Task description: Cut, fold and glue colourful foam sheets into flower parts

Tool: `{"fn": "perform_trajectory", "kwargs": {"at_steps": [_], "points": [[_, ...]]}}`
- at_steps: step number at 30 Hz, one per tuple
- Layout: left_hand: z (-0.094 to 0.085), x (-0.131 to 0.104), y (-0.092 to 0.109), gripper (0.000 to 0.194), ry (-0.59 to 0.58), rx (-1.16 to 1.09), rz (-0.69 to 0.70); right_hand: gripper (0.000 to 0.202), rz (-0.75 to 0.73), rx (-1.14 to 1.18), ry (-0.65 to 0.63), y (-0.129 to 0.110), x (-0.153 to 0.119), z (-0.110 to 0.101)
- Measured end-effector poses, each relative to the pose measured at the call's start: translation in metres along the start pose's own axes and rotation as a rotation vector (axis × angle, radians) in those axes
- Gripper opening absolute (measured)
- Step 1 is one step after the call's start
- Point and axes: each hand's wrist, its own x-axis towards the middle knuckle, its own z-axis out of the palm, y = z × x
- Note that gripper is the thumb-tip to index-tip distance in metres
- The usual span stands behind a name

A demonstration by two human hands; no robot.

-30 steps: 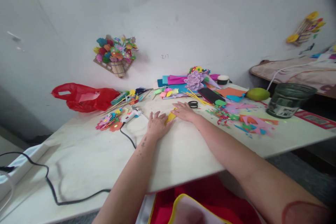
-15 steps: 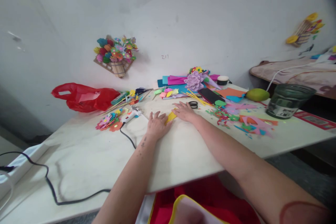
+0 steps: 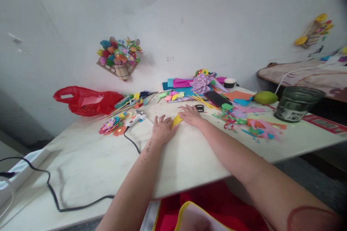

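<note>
A small yellow piece [image 3: 176, 120] lies flat on the pale table [image 3: 187, 158] between my hands. On its left end rests my left hand [image 3: 163, 130], palm down with the fingers spread. My right hand [image 3: 191, 115] lies palm down on its other end, fingers apart. Just behind the right hand are black-handled scissors [image 3: 200, 108], their blades partly hidden by the fingers. To the left of my left hand lies a white glue gun [image 3: 136, 118], its black cord running forward.
Foam flowers [image 3: 114, 124] and a red plastic bag [image 3: 88, 101] are at the left. Colourful scraps [image 3: 260, 128], a phone [image 3: 217, 99], a green fruit [image 3: 265, 97] and a glass jar [image 3: 296, 104] occupy the right side. A power strip [image 3: 24, 173] sits at the left edge.
</note>
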Motion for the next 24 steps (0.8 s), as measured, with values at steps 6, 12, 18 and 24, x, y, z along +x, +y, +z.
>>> {"fn": "perform_trajectory", "kwargs": {"at_steps": [6, 12, 18, 24], "points": [[-0.001, -0.002, 0.001, 0.047, 0.009, 0.004, 0.007, 0.046, -0.012, 0.027, 0.000, 0.004, 0.003, 0.006], [0.001, -0.003, 0.001, 0.049, 0.032, 0.011, 0.026, 0.046, 0.046, 0.149, 0.038, 0.009, 0.008, 0.004], [-0.001, -0.005, 0.004, 0.048, 0.034, 0.019, 0.026, 0.043, 0.031, 0.067, 0.089, 0.011, 0.005, 0.004], [-0.004, -0.006, 0.006, 0.045, 0.027, 0.009, 0.027, 0.042, -0.057, -0.053, 0.080, 0.006, -0.003, 0.000]]}}
